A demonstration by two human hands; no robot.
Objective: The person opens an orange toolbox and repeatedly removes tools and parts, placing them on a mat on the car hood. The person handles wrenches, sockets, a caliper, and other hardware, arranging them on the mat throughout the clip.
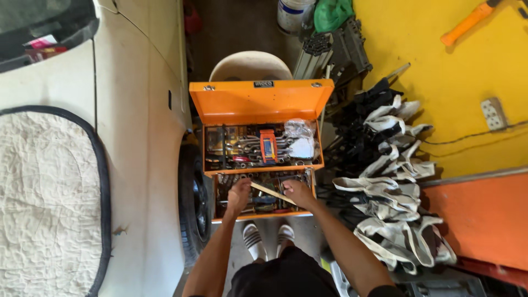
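An orange metal toolbox (261,102) stands open in front of me, its lid raised. Its upper tray (220,148) holds several wrenches, an orange meter (268,146) and a clear plastic bag (300,129). The lower compartment (264,206) is packed with more tools. My left hand (240,193) and my right hand (297,191) are both down in that lower compartment. A long pale, stick-like tool (272,193) runs between them, and both hands grip it, one at each end.
A white car (137,137) with a black tyre (193,203) stands close on the left. A heap of black and white straps (390,181) lies on the right against a yellow wall (451,60). A white chair (250,66) and bucket (294,14) are behind the box.
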